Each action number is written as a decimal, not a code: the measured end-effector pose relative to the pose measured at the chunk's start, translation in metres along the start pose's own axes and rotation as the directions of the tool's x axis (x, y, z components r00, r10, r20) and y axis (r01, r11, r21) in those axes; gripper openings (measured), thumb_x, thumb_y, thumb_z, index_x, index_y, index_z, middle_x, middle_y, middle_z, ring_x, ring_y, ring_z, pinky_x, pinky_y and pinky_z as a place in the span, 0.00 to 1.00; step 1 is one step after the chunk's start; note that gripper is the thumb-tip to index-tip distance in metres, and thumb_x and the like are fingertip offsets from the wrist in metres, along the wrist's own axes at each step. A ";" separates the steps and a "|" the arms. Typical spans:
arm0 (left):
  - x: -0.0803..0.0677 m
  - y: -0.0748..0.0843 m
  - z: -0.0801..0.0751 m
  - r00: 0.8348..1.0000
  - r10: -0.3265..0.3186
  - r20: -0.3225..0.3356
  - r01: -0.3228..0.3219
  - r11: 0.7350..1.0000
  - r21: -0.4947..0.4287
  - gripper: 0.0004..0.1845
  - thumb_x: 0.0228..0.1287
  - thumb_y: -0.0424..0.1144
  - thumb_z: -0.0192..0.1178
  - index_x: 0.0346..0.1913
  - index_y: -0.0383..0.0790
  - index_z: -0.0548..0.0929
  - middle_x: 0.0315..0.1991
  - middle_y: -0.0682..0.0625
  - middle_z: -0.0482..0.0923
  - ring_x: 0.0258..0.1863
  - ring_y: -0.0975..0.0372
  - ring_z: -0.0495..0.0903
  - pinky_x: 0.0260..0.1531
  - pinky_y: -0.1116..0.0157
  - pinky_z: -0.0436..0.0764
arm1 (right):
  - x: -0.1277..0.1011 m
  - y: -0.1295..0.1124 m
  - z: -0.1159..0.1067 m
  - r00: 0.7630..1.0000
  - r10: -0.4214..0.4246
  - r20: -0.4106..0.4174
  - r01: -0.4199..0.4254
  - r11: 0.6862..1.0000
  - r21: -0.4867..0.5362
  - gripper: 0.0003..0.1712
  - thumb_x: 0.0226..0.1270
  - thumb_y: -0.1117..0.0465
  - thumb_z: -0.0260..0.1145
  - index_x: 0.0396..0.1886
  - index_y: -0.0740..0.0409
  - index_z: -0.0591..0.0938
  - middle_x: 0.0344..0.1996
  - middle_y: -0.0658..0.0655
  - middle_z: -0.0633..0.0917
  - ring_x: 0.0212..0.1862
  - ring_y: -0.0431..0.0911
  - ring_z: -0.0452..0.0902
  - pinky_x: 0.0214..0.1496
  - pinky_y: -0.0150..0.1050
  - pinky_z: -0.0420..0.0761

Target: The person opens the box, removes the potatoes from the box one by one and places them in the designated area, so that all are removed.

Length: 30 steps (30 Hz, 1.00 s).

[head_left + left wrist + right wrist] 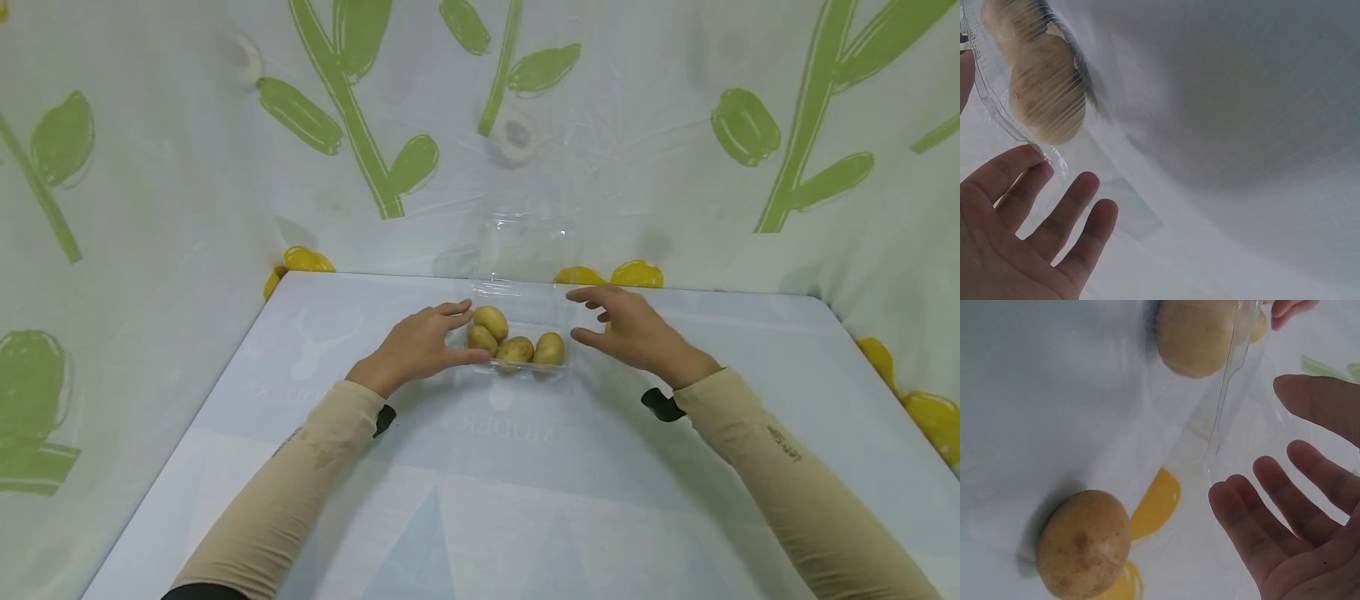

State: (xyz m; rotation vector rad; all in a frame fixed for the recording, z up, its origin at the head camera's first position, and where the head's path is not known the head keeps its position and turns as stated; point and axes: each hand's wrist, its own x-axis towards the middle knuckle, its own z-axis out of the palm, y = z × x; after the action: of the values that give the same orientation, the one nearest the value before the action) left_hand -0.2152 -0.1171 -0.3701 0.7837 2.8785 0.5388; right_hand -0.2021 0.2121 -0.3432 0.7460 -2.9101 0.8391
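Observation:
Several potatoes (515,350) lie in a clear plastic clamshell box (525,367) on the table, its lid (527,248) raised at the back. My left hand (420,343) is at the box's left side, thumb by the front corner and fingers along the side. In the left wrist view, a fingertip meets the edge of the box and the other fingers are spread. On the right, my right hand (633,329) hovers just beside the box with fingers loosely extended and nothing in them. A loose potato (1084,544) lies on the table near it, mostly hidden behind that hand in the head view.
The white table (465,483) carries pale blue triangles and faint lettering. Its back edge meets a hanging sheet (637,192) printed with green stems and yellow shapes, which also hangs along both sides.

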 end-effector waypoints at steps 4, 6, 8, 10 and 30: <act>0.000 0.000 -0.001 1.000 -0.002 0.002 0.002 1.000 0.001 0.49 0.59 0.73 0.61 0.74 0.43 0.70 0.78 0.53 0.60 0.73 0.49 0.65 0.68 0.49 0.69 | 0.004 -0.007 0.002 0.999 -0.039 0.026 0.039 0.999 -0.002 0.32 0.64 0.62 0.75 0.67 0.61 0.76 0.63 0.63 0.80 0.58 0.61 0.78 0.57 0.55 0.81; 0.000 0.001 -0.001 1.000 -0.003 0.008 0.003 1.000 0.004 0.49 0.59 0.73 0.61 0.74 0.42 0.69 0.78 0.54 0.60 0.73 0.49 0.65 0.68 0.48 0.68 | 0.006 -0.009 0.002 0.997 -0.061 0.041 0.061 0.998 0.003 0.33 0.63 0.62 0.76 0.67 0.60 0.76 0.63 0.62 0.80 0.58 0.60 0.78 0.58 0.55 0.80; 0.000 0.001 -0.002 1.000 -0.005 0.012 0.005 1.000 0.009 0.50 0.59 0.73 0.61 0.75 0.42 0.69 0.78 0.54 0.59 0.73 0.49 0.64 0.69 0.48 0.67 | 0.007 -0.011 0.003 0.994 -0.090 0.054 0.091 0.996 -0.002 0.34 0.62 0.62 0.77 0.67 0.59 0.77 0.63 0.61 0.80 0.58 0.60 0.78 0.57 0.55 0.80; 0.000 0.002 -0.002 1.000 -0.007 0.014 0.007 1.000 0.012 0.50 0.59 0.73 0.61 0.75 0.42 0.69 0.78 0.54 0.59 0.73 0.49 0.64 0.69 0.48 0.67 | 0.009 -0.013 0.004 0.991 -0.117 0.069 0.118 0.993 -0.006 0.35 0.60 0.63 0.78 0.67 0.59 0.77 0.62 0.60 0.80 0.57 0.59 0.78 0.56 0.54 0.81; -0.001 0.003 -0.004 0.999 -0.026 0.019 0.026 1.000 -0.006 0.50 0.58 0.74 0.62 0.75 0.43 0.69 0.78 0.55 0.59 0.74 0.51 0.63 0.69 0.48 0.67 | 0.028 -0.019 0.020 0.927 -0.160 0.338 0.183 0.982 -0.038 0.28 0.62 0.62 0.76 0.62 0.62 0.81 0.59 0.57 0.83 0.60 0.52 0.78 0.63 0.48 0.78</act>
State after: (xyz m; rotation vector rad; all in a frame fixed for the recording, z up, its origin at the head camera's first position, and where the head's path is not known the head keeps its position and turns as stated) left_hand -0.2141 -0.1165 -0.3649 0.7455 2.8644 0.5345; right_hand -0.2162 0.1750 -0.3467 1.2271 -3.0741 0.6468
